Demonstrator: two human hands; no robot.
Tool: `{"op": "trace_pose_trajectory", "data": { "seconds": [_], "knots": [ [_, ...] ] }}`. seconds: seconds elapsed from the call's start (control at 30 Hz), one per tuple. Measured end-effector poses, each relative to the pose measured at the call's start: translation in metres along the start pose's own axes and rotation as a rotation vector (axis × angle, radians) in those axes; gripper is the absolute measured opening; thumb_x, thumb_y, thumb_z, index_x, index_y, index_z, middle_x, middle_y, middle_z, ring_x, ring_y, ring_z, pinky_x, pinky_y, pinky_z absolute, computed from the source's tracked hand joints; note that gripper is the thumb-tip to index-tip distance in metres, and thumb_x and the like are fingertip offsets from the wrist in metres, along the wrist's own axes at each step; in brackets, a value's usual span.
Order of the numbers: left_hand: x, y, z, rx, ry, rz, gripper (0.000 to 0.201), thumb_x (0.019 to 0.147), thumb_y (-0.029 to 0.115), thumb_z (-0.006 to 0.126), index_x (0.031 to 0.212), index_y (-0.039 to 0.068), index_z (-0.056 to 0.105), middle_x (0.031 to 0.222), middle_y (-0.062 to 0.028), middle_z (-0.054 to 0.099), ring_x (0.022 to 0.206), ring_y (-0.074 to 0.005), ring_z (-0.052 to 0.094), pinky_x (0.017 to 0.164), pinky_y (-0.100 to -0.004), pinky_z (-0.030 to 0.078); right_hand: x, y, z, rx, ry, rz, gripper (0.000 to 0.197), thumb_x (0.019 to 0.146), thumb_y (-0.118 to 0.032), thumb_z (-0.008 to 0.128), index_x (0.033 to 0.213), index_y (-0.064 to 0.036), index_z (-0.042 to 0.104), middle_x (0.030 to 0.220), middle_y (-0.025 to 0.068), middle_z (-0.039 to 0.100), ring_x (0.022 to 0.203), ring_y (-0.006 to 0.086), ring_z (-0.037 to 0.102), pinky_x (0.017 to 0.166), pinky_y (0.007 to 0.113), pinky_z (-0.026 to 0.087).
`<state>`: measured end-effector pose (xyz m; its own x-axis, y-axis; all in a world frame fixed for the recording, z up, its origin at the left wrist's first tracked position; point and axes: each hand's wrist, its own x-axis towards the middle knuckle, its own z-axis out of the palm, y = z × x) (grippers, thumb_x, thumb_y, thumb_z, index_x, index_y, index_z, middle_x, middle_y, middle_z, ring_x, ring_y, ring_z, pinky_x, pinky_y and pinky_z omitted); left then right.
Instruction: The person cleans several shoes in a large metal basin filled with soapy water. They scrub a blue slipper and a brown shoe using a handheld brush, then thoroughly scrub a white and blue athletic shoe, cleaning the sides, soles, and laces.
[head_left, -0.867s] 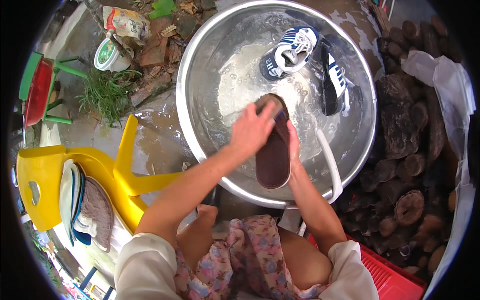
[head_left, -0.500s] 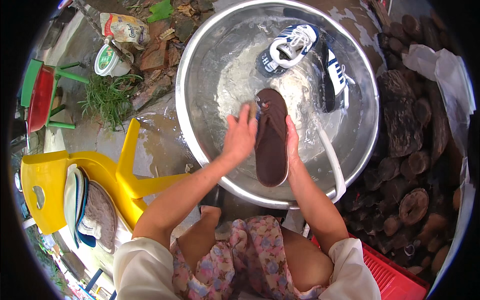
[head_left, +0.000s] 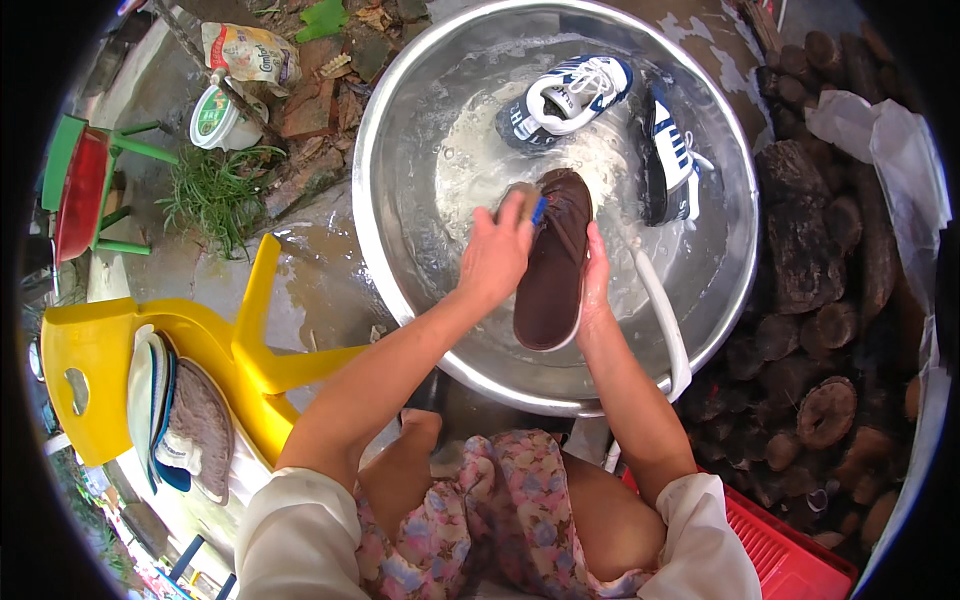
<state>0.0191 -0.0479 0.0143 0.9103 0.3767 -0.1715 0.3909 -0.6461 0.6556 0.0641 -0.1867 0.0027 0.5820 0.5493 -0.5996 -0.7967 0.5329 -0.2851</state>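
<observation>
The left hand [head_left: 497, 255] grips a brush [head_left: 524, 200] and presses it on the brown shoe [head_left: 553, 262]. The right hand [head_left: 595, 275] holds that shoe over the near side of the soapy basin [head_left: 400, 250]. Two blue sneakers [head_left: 566, 97] sit at the far side, not yet scrubbed.

At the top left of the picture, on the wet ground beside broken bricks, lies a soft plastic packet [head_left: 250, 52]. It is mostly white, with patches of yellow, red and green print, and it looks crumpled. Just below it, a little to the left, there is a round white tub [head_left: 212, 116] with a green label on the side. It is tilted and stands near a tuft of grass. Signs and screens are not visible anywhere.
</observation>
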Motion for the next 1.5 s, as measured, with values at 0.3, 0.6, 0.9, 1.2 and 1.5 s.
{"op": "trace_pose_trajectory", "data": {
  "seconds": [0.3,0.6,0.9,1.2,1.5],
  "knots": [
    [-0.099,0.052,-0.017,-0.182,-0.246,0.126,0.052,0.09,0.026,0.055,0.138,0.018,0.036,0.116,-0.0261,0.041,0.092,-0.0449,0.056,0.078,-0.0475,0.049,0.023,-0.013,-0.022,0.19,-0.091,-0.018,0.078,0.081,-0.064,0.047,0.129,-0.0031,0.045,0.12,0.0214,0.053,0.104,0.0372,0.054,0.087,0.048,0.048],
    [-0.009,0.0,-0.016,0.12,0.007,-0.081,0.045,0.093,0.027,0.05,0.134,0.015,0.038,0.103,-0.0227,0.045,0.095,-0.0405,0.051,0.081,-0.0472,0.047,0.005,-0.001,-0.007,0.115,-0.064,-0.051,0.067,0.089,-0.061,0.037,0.128,-0.0082,0.049,0.118,0.0147,0.057,0.102,0.0318,0.058,0.086,0.048,0.049],
    [-0.069,0.038,-0.012,-0.167,-0.231,0.404,0.045,0.088,0.026,0.058,0.13,0.013,0.048,0.115,-0.0235,0.046,0.097,-0.0372,0.051,0.084,-0.0459,0.046,-0.01,0.027,-0.011,-0.263,0.256,0.002,0.074,0.088,-0.069,0.032,0.123,-0.0073,0.05,0.106,0.0081,0.058,0.092,0.0232,0.059,0.075,0.035,0.051],
    [0.004,-0.027,-0.026,-0.06,-0.092,-0.25,0.047,0.096,0.034,0.037,0.14,0.019,0.03,0.12,-0.0289,0.042,0.096,-0.0494,0.055,0.088,-0.0516,0.044,-0.02,0.023,0.004,-0.605,0.369,-0.159,0.047,0.077,-0.02,0.071,0.115,0.001,0.051,0.097,0.011,0.062,0.081,0.0185,0.061,0.071,0.031,0.05],
    [-0.047,-0.013,-0.038,-0.339,-0.107,0.032,0.056,0.091,0.035,0.047,0.138,0.006,0.037,0.127,-0.0286,0.045,0.116,-0.0407,0.048,0.099,-0.0446,0.038,-0.056,-0.008,0.057,-0.699,0.157,-0.591,0.041,0.077,-0.007,0.07,0.111,-0.0024,0.049,0.102,0.0075,0.058,0.09,0.0147,0.056,0.08,0.029,0.048]
  ]
}}
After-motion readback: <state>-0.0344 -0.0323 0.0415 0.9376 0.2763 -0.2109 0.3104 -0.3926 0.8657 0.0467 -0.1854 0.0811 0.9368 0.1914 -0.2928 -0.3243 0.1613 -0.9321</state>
